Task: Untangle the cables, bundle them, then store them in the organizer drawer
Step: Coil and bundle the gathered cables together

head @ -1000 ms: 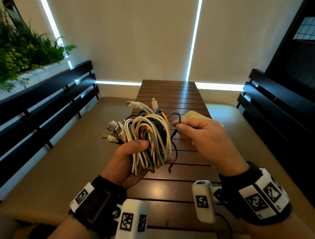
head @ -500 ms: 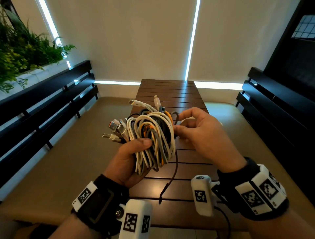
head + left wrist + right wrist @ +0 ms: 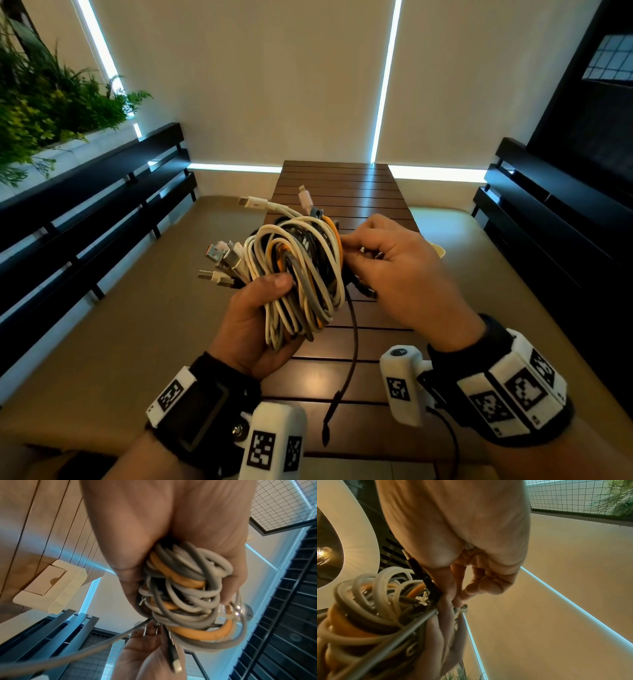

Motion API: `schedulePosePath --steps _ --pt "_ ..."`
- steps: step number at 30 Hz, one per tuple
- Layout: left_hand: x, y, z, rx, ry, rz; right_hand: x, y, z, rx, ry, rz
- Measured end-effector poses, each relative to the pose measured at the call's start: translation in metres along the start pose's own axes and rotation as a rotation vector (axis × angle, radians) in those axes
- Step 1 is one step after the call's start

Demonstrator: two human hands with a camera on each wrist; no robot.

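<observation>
While left hand (image 3: 253, 318) clenches white-orange cable coil (image 3: 301, 270), right hand (image 3: 394, 270) pinches black strand (image 3: 352, 342).

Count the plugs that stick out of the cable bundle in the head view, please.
5 plugs: three USB plugs fan out at the left of the bundle, a white one and a pink one point up. More may hide behind the hands.

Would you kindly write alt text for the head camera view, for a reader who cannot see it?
A person's left hand grips a coiled bundle of cables, white, grey and orange, above a slatted wooden table, while the right hand pinches a thin black tie at the bundle's side, its loose end dangling. USB plugs stick out to the left.
</observation>
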State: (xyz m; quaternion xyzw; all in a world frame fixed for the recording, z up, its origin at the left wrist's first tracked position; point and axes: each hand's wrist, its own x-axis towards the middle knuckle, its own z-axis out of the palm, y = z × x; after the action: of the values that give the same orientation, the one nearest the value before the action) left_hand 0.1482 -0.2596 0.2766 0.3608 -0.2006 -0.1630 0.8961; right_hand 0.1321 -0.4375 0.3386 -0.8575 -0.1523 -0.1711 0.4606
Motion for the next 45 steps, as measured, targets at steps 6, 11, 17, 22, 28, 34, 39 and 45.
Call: schedulePosePath --steps 6,11,17,22,28,34,39,45 --pt "-0.003 0.001 0.002 -0.001 -0.072 -0.016 0.002 -0.001 0.001 0.021 -0.024 0.012" --pt "0.000 0.007 0.006 -0.047 -0.199 -0.046 0.002 0.003 0.001 -0.076 0.078 0.088" --pt "0.000 0.002 0.003 0.105 -0.076 0.012 -0.001 0.013 0.009 0.173 0.024 0.161" --pt "-0.002 -0.002 -0.002 0.085 -0.023 -0.001 -0.006 0.013 0.002 0.287 -0.137 0.227" --pt "0.001 0.012 -0.007 0.047 0.052 0.025 -0.009 0.015 -0.013 0.353 -0.036 0.242" --pt "0.005 0.022 -0.009 0.025 0.133 0.026 -0.022 0.011 0.009 0.356 -0.341 0.507" --pt "0.002 0.017 -0.011 -0.017 0.088 0.015 -0.021 0.012 0.019 0.759 -0.334 0.586" --pt "-0.001 0.011 -0.013 -0.004 0.101 0.040 -0.019 0.016 0.025 0.566 -0.015 0.435"
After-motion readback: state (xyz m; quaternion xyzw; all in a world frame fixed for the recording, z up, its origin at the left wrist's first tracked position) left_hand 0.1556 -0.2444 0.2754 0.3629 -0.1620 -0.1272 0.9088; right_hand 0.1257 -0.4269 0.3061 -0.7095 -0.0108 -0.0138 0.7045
